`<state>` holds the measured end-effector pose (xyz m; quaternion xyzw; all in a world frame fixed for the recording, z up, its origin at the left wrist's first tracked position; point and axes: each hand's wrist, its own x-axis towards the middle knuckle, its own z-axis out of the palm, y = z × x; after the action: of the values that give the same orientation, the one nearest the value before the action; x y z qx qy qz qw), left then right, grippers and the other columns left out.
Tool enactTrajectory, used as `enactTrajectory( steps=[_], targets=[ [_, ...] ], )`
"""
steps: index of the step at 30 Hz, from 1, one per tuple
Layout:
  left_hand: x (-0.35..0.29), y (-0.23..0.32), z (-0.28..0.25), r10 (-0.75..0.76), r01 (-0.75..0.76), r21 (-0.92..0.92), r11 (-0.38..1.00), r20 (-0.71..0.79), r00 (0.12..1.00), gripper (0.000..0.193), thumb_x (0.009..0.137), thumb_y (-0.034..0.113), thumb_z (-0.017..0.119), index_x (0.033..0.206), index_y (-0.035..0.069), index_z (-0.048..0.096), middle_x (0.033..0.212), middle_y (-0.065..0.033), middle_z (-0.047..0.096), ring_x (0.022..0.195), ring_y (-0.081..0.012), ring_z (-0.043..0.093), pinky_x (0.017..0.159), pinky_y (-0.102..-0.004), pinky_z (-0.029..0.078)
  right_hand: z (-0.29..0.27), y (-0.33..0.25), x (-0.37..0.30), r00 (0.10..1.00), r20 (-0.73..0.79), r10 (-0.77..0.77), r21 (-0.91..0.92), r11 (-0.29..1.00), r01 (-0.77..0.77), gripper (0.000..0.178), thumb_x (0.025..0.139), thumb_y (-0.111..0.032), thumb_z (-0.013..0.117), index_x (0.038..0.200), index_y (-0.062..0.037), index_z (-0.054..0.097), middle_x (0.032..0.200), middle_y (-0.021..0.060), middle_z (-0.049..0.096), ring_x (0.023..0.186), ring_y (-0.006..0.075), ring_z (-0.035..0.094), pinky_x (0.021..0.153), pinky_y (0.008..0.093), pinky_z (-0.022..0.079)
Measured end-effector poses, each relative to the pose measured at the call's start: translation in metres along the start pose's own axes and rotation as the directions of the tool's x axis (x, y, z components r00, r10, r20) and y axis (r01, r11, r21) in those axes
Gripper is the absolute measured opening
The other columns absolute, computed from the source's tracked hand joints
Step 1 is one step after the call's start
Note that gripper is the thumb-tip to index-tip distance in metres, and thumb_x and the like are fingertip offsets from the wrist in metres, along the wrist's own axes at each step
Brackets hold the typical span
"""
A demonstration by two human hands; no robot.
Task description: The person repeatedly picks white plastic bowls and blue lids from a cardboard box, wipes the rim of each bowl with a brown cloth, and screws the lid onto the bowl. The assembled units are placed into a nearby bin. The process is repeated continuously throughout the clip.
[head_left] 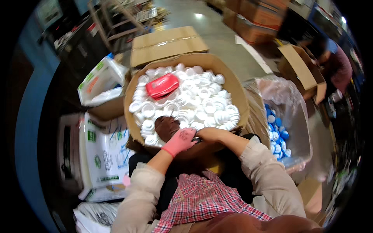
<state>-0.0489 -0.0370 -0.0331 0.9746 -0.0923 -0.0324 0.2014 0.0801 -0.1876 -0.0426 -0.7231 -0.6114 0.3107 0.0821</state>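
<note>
In a pink glove, my left hand (181, 141) is at the front rim of a big round-sided cardboard box (237, 83). Its fingers are closed, meeting my bare right hand (210, 134), which is closed too. A small dark thing shows between them, too little to name. White plastic caps (202, 93) fill the box nearly to the rim. A crumpled brown piece (166, 127), perhaps cloth or a glove, lies on the caps beside my left hand. Farther back, a shiny red object (162, 85) rests on the caps.
To the right, a plastic-lined bin (299, 128) holds blue and white caps (276, 136). A closed carton (167, 44) stands behind the box. White printed sacks (103, 151) lie at the left. Another person (340, 62) bends by an open carton (299, 70) at far right.
</note>
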Motion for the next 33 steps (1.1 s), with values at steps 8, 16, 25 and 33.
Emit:
enactTrajectory(
  steps=[8,16,25,33],
  targets=[
    [-0.002,0.003,-0.004,0.002,-0.002,0.003,1.0,-0.007,1.0,0.039,0.086,0.035,0.06,0.106,0.002,0.053,0.102,-0.0154,0.06,0.102,-0.0309,0.058,0.089,-0.0406,0.044,0.0,0.005,-0.003,1.0,-0.01,-0.016,0.043,0.999,0.016,0.033,0.082,-0.015,0.058,0.114,-0.0117,0.064,0.097,0.0214,0.066,0.093,0.0376,0.064,0.079,0.0449,0.049],
    [-0.001,0.003,-0.001,-0.015,0.015,0.035,0.999,0.002,1.0,0.042,0.084,0.034,0.064,0.108,0.0,0.055,0.104,-0.0164,0.062,0.102,-0.0323,0.058,0.09,-0.0402,0.045,-0.008,-0.006,-0.002,1.0,0.018,-0.006,0.021,1.0,0.006,0.034,0.081,-0.023,0.06,0.114,-0.0177,0.066,0.098,0.0174,0.068,0.092,0.0359,0.065,0.078,0.0444,0.05],
    [0.002,0.004,-0.006,0.019,-0.018,-0.013,1.0,0.033,0.999,0.037,0.082,0.025,0.062,0.109,0.001,0.057,0.103,-0.0178,0.061,0.1,-0.0345,0.058,0.088,-0.0412,0.046,0.003,0.004,0.003,1.0,-0.004,-0.028,-0.025,0.999,0.028,0.025,0.082,-0.02,0.056,0.101,-0.0081,0.066,0.09,0.0193,0.067,0.086,0.0382,0.064,0.073,0.0457,0.049],
    [0.003,0.0,0.001,0.044,-0.044,0.019,0.999,-0.031,0.999,0.034,0.08,0.022,0.064,0.105,0.002,0.056,0.101,-0.0173,0.061,0.098,-0.0342,0.058,0.087,-0.0417,0.047,0.008,0.004,0.004,0.996,-0.084,-0.022,0.031,0.999,0.025,0.021,0.079,-0.021,0.058,0.093,-0.0079,0.067,0.087,0.0174,0.067,0.081,0.0368,0.064,0.069,0.0452,0.049]
  ],
)
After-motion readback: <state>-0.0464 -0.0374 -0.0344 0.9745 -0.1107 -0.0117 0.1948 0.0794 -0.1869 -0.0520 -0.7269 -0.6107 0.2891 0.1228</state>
